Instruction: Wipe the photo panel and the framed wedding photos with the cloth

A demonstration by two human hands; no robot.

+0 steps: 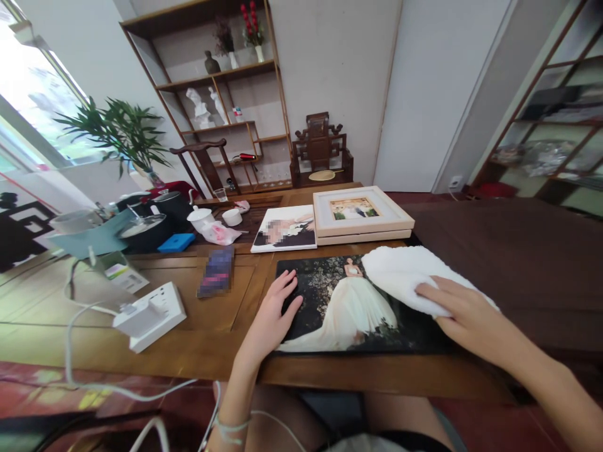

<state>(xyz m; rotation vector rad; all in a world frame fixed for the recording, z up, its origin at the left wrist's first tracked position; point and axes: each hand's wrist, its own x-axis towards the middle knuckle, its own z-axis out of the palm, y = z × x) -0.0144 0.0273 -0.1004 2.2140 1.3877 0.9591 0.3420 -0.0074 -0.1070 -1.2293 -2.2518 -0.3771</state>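
Observation:
A large dark photo panel (339, 307) showing a figure in a white gown lies flat at the near edge of the wooden table (207, 333). My left hand (273, 314) rests flat on its left edge, fingers spread and open. My right hand (464, 311) presses down on a white cloth (400, 273) that covers the panel's right part, fingers laid over the cloth.
Behind the panel lie a second photo print (285, 229) and a stacked framed picture (360, 216). A white power strip (151, 314) with cable, a blurred booklet (217, 271), a blue box (176, 242), pots, cups and a plant (117, 132) fill the left side. Shelves stand behind.

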